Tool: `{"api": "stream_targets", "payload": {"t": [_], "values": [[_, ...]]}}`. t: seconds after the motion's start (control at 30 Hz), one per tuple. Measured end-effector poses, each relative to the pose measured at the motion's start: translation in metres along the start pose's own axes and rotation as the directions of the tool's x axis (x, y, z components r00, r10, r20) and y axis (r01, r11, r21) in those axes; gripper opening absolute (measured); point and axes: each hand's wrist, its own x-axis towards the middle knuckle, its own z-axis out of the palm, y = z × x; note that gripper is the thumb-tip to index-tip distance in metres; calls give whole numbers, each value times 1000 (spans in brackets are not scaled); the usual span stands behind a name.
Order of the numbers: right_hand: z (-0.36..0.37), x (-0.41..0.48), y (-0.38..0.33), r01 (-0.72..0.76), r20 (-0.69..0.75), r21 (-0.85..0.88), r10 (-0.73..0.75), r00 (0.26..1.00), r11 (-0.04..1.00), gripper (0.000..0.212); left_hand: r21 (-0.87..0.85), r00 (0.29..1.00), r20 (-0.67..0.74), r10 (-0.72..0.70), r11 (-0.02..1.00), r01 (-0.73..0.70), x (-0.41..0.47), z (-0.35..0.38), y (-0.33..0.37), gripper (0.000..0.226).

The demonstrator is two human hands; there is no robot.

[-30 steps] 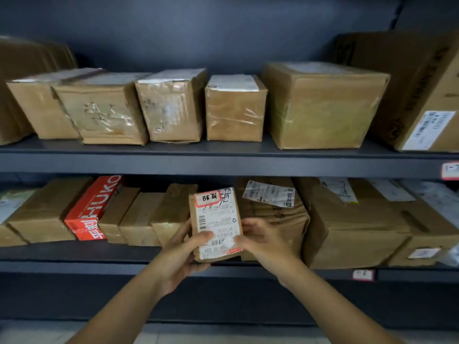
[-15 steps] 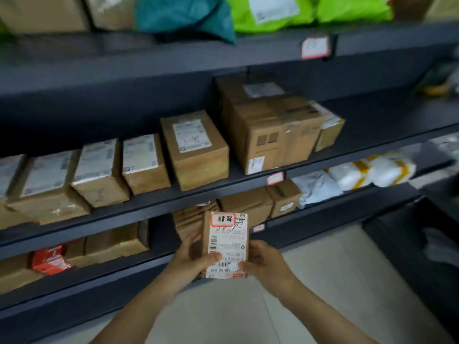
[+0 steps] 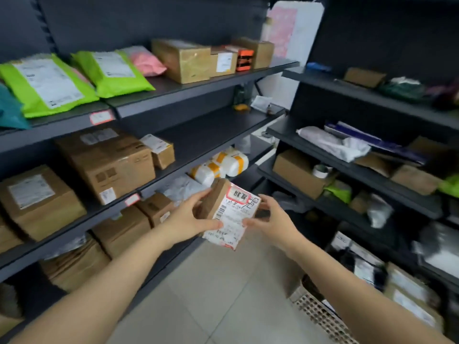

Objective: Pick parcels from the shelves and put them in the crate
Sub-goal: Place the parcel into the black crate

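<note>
Holding from both sides, the grip is a two-handed clamp. The left hand (image 3: 191,220) curls round the brown side of the parcel (image 3: 232,214) with its thumb laid across the lower label. The right hand (image 3: 269,219) closes on the opposite edge with its thumb on the label too. Neither hand is spread; both are pressed onto the box.

The parcel hangs in the air, clear of every shelf, at about the height of the lower tiers. Its white label faces the camera. Its long axis runs up and down, with the red-edged sticker end leaning slightly right and away.

The crate (image 3: 319,316), a pale lattice-walled bin, stands on the tiled floor (image 3: 218,299) low and to the right of the parcel. It sits against the foot of the right-hand shelving (image 3: 347,167), and the right forearm partly covers it. What lies inside is too blurred to tell.

So the drop point is down and rightward, on the right hand's side. That hand looks the likelier one to carry the box down, or both could lower it with a turn to the right. The left-hand shelving (image 3: 211,130) lies on the far side from that path.
</note>
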Motion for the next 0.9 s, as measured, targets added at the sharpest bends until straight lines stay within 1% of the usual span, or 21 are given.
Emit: {"api": "stream_targets", "payload": {"t": [0.07, 0.13, 0.17, 0.23, 0.3, 0.37, 0.47, 0.57, 0.67, 0.73, 0.8, 0.9], "values": [[-56, -19, 14, 10, -46, 0, -10, 999, 1000, 86, 24, 995, 81, 58, 998, -61, 6, 46, 31, 82], [-110, -40, 31, 27, -64, -34, -29, 998, 999, 85, 52, 984, 143, 106, 992, -114, 12, 96, 58, 84], [-136, -51, 42, 36, -75, -61, -40, 996, 997, 78, 62, 978, 167, 124, 989, -136, 15, 121, 70, 87], [-188, -74, 63, 39, -113, -109, -51, 992, 993, 59, 88, 962, 227, 154, 980, -177, 21, 171, 98, 89], [-236, -95, 84, 9, -138, -136, -28, 990, 991, 40, 115, 940, 287, 182, 968, -223, 27, 218, 126, 89], [-281, -111, 102, -24, -163, -134, 2, 987, 991, 32, 137, 918, 332, 217, 952, -275, 32, 260, 151, 90], [-333, -131, 125, -38, -219, -80, 19, 975, 996, 30, 147, 892, 379, 246, 936, -321, 44, 315, 181, 91], [-368, -141, 151, -61, -271, -81, 37, 962, 995, 39, 163, 857, 446, 260, 917, -363, 61, 359, 202, 92], [-397, -140, 177, -102, -281, -94, 72, 957, 990, 62, 221, 801, 532, 273, 869, -443, 83, 395, 219, 92], [-414, -134, 191, -104, -232, -46, 91, 968, 994, 71, 260, 760, 588, 277, 825, -502, 101, 416, 230, 91], [-430, -120, 206, -116, -162, 10, 116, 980, 993, 74, 269, 723, 634, 276, 797, -540, 124, 435, 237, 89], [-455, -87, 235, -150, -154, 80, 161, 975, 985, 79, 273, 681, 683, 265, 772, -574, 170, 463, 241, 87]]}}
